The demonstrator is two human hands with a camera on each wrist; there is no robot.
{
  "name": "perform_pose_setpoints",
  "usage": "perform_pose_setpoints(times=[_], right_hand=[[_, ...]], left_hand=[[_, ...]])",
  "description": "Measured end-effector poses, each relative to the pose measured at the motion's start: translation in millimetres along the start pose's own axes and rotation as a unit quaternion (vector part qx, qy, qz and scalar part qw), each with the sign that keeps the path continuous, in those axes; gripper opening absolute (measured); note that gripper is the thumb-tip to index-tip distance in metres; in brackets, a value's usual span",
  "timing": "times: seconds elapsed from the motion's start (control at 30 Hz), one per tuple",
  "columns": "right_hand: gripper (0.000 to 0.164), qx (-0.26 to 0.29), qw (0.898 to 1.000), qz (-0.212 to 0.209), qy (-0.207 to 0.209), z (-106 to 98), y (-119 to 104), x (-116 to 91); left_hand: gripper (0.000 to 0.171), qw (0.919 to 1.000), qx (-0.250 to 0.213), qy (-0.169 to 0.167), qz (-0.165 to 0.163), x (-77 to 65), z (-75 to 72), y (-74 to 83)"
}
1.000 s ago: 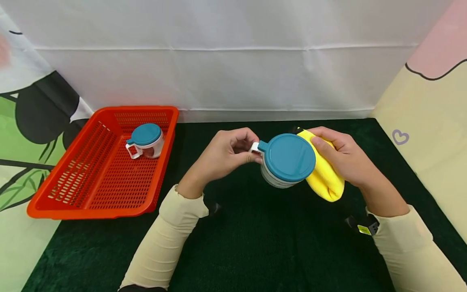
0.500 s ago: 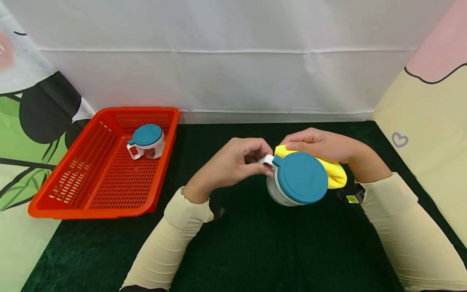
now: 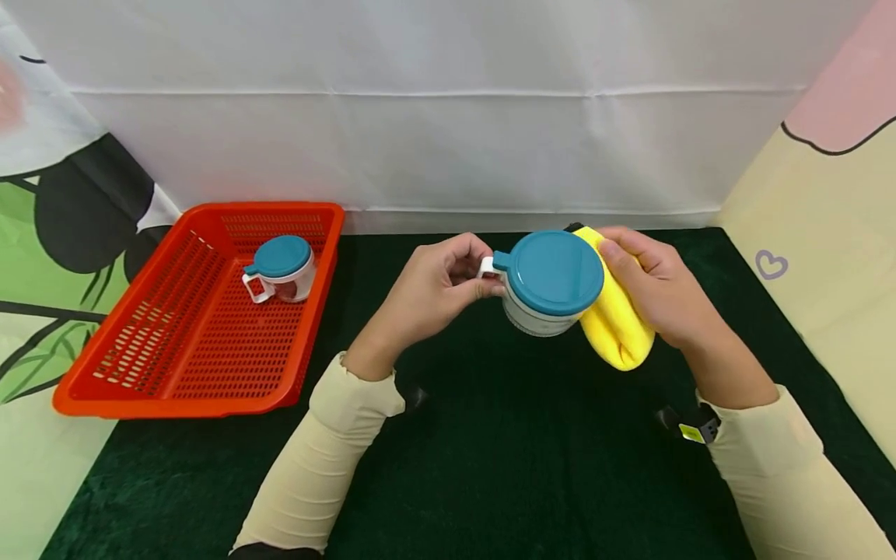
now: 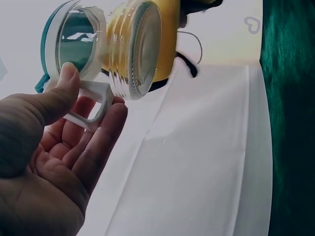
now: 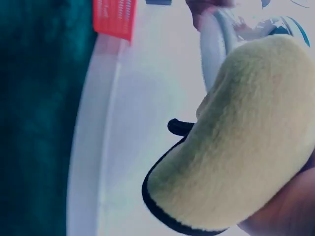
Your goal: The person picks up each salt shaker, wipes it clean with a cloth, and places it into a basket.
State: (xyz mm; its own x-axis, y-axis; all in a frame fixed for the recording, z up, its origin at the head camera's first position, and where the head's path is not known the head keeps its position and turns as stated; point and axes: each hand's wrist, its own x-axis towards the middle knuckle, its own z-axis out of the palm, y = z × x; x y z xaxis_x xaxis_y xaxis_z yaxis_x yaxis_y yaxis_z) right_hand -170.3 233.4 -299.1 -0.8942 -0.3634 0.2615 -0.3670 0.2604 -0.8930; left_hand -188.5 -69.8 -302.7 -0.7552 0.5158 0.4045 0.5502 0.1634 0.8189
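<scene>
A clear, ribbed seasoning jar (image 3: 539, 315) with a blue lid (image 3: 556, 272) and white handle is held above the table. My left hand (image 3: 441, 292) pinches the handle (image 4: 101, 101) between thumb and fingers; the left wrist view shows the jar's clear wall and round base. On the jar's right side, my right hand (image 3: 654, 284) grips a folded yellow cloth (image 3: 619, 327) against the glass. In the right wrist view the cloth (image 5: 246, 137), edged in black, covers much of the jar. The right fingers behind the cloth are mostly hidden.
An orange-red plastic basket (image 3: 203, 406) stands at the left. Inside it sits a second blue-lidded jar (image 3: 283, 268) with a white handle and something reddish in it. Dark green cloth (image 3: 490, 474) covers the table, and a white curtain (image 3: 448, 155) hangs behind.
The jar dipped toward me and rightward, then came back up and left. My right hand with the cloth went over the jar's far side, then returned to its right side.
</scene>
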Motion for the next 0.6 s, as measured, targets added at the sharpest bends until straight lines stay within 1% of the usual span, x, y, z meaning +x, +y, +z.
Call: perform_pose_setpoints(times=[0.07,0.13,0.2,0.27,0.33,0.37,0.43,0.5,0.57,0.6], right_hand=[[0.030,-0.039,0.999,-0.022,-0.002,-5.7,-11.4,5.0],[0.029,-0.068,0.997,-0.032,-0.035,-13.6,-21.9,12.4],[0.029,-0.085,0.991,-0.031,-0.100,-21.7,-29.1,22.5],[0.029,-0.085,0.979,-0.023,-0.182,-27.1,-29.0,34.7],[0.030,-0.052,0.964,-0.002,-0.259,-28.7,-21.4,45.9],[0.031,-0.025,0.958,0.005,-0.287,-28.1,-15.0,50.2],[0.031,0.047,0.948,0.029,-0.313,-25.2,1.5,53.5],[0.029,0.121,0.944,0.041,-0.304,-20.9,17.3,49.5],[0.030,0.185,0.941,0.039,-0.280,-16.6,30.0,41.0],[0.030,0.209,0.941,0.040,-0.262,-14.5,34.2,35.8]], left_hand=[[0.020,0.9999,0.002,-0.009,0.011,0.5,1.7,2.0],[0.020,0.9993,0.010,-0.024,0.028,0.4,4.4,4.5],[0.020,0.9978,0.015,-0.042,0.048,0.2,7.5,6.7],[0.021,0.9955,0.018,-0.057,0.074,0.3,10.6,8.0],[0.022,0.9931,0.014,-0.063,0.097,0.5,13.3,8.9],[0.023,0.9924,0.011,-0.062,0.106,0.7,14.4,8.9],[0.024,0.9921,0.006,-0.054,0.113,0.7,16.1,9.0],[0.024,0.9934,0.003,-0.041,0.107,1.0,16.7,8.7],[0.023,0.9956,0.005,-0.027,0.090,0.9,16.4,8.5],[0.022,0.9967,0.005,-0.021,0.078,0.9,15.9,8.5]])
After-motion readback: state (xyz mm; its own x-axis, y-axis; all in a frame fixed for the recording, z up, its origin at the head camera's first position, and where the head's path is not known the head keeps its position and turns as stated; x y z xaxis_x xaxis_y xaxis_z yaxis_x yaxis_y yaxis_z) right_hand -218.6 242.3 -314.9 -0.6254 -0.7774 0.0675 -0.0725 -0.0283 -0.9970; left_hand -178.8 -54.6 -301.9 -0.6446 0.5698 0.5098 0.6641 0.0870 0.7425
